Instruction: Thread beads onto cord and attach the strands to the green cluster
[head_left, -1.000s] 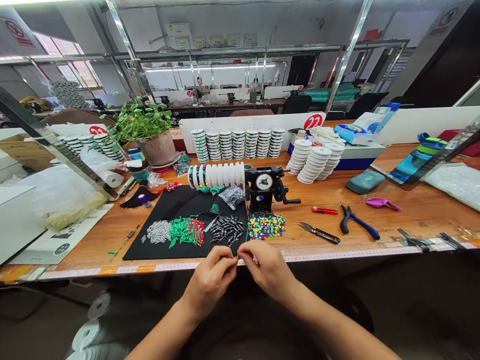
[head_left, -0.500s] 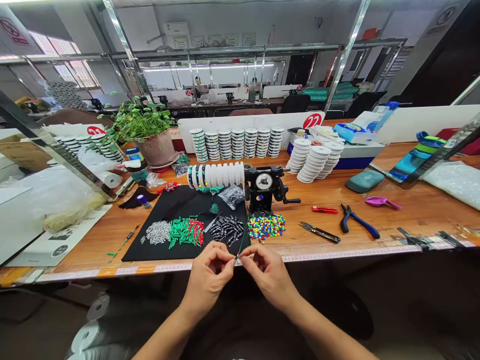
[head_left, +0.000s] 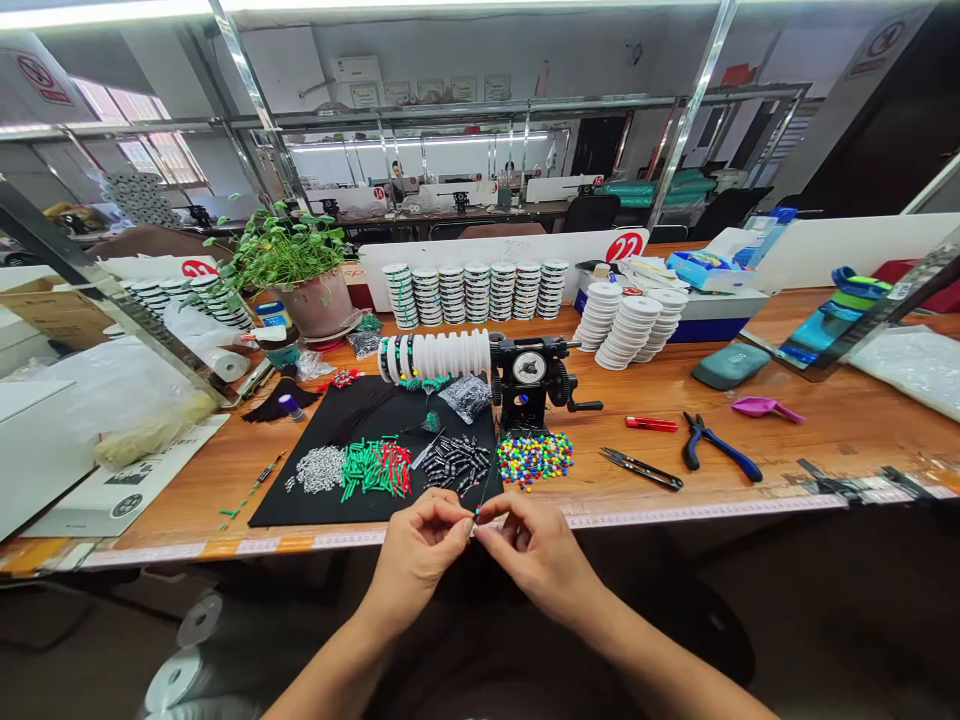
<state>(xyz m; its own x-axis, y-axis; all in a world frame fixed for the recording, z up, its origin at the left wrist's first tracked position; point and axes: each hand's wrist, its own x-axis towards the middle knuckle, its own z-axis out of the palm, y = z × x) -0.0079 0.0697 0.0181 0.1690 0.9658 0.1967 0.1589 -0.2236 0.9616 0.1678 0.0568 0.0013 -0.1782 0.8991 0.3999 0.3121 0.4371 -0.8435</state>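
My left hand (head_left: 429, 543) and my right hand (head_left: 536, 550) meet at the table's front edge, fingertips nearly touching. Both pinch a thin dark thread with a tiny green and red piece (head_left: 477, 511) on it; fine detail is too small to tell. The thread runs up toward the black mat (head_left: 300, 500). On the mat lie silver beads (head_left: 319, 469), green and red tubes (head_left: 375, 467) and black tubes (head_left: 456, 462). Colourful beads (head_left: 534, 458) are heaped right of the mat, before a black hand-cranked machine (head_left: 529, 370) carrying white spools (head_left: 442, 355).
To the right lie tweezers (head_left: 641, 468), a red tool (head_left: 651, 424), blue-handled pliers (head_left: 720, 447) and a pink scoop (head_left: 766, 408). Spool stacks (head_left: 476, 293) and a potted plant (head_left: 319, 300) stand behind. Metal posts (head_left: 694, 110) frame the bench.
My hands stay together at the thread with only slight finger shifts; the right fingertips sit a little closer to the left. The whole view has shifted slightly.
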